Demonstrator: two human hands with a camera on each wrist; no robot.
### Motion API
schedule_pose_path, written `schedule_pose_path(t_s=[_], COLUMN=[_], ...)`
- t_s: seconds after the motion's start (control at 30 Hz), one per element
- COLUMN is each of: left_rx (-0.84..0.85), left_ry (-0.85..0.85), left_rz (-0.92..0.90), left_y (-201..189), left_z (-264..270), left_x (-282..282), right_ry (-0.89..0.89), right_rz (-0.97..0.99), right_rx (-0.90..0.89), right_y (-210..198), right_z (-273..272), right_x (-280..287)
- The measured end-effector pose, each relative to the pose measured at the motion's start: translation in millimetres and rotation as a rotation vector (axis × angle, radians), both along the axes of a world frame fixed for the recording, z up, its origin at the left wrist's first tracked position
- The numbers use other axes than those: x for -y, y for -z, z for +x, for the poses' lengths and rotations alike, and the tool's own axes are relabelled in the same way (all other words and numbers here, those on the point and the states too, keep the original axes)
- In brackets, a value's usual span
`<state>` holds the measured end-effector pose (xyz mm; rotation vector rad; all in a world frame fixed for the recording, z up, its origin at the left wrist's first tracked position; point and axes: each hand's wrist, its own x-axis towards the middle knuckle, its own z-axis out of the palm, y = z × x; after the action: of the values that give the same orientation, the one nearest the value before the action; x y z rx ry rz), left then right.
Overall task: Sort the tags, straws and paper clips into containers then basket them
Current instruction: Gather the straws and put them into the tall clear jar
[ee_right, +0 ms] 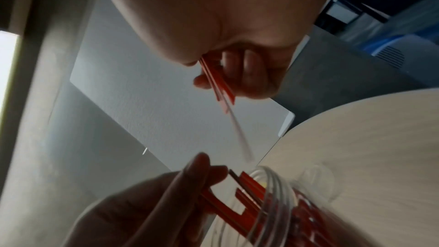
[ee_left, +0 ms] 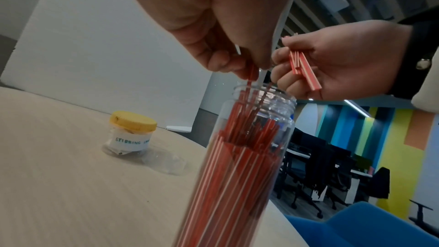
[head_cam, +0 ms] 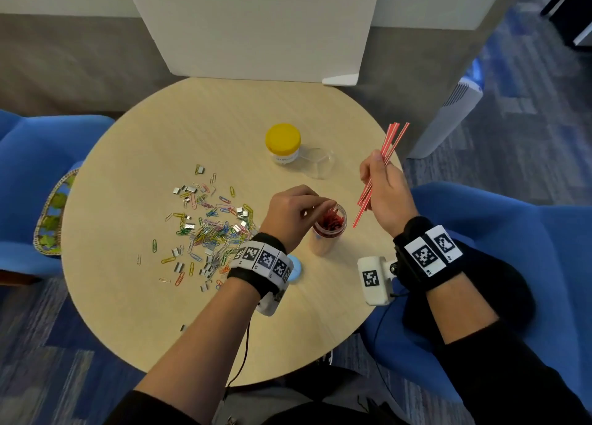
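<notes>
Left hand (head_cam: 290, 211), at the table's 5 o'clock, pinches red straws (ee_left: 252, 71) between its fingertips at the mouth of the tall clear jar (head_cam: 328, 232), which stands upright, packed with straws. Right hand (head_cam: 386, 194), at 3 o'clock of the jar, clamps a slanting bundle of red-and-white straws (head_cam: 382, 165). Paper clips and small metal pieces, perhaps the tags (head_cam: 208, 226), lie scattered at 9 o'clock. A yellow-lidded jar (head_cam: 283, 143) stands at 12 o'clock; a blue lid (head_cam: 296, 269) lies just beside the left wrist. The basket (head_cam: 53, 213) sits beyond the round table (head_cam: 144, 312), at 9 o'clock.
</notes>
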<state>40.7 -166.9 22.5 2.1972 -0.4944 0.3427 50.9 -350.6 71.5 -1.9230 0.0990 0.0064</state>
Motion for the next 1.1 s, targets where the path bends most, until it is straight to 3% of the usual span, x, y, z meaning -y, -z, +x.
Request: schedule_pose_path(t_s=[0.17,0.4,0.57,0.63,0.73,0.83,0.97,1.1], left_rx=[-0.040,0.001,-0.069,-0.158,-0.475,-0.741,-0.896,-0.964], left_ry=[0.009,-0.041,-0.140,-0.251,-0.431,-0.487,-0.460,-0.451], left_rz=[-0.076,-0.010,-0.089,-0.020,0.233,0.486,0.663,0.707], left_y=[6,14,13,26,56,80,98,105], left_z=[-4,-9,-19,-21,-25,-33,-38,-36], left_x=[-5,-4,-21,-37,-64,-83,-89,-88], right_ry=[-0.095,-0.177,-0.235,-0.277,-0.333,-0.364,-0.407,-0.454], right_rz=[0.010,-0.184,-0.314,-0.405,-0.487,-0.514,-0.564,-0.652], right_rx=[0.009,0.094,0.090,0.088,0.055,0.067,0.163,0.095], right_y=[-1,-5,4,8,10,-1,-25,-22], right_z=[-1,1,0,1,1,-1,0,4], right_x=[-1,-6,-7,-9,-11,-11,-12,-18])
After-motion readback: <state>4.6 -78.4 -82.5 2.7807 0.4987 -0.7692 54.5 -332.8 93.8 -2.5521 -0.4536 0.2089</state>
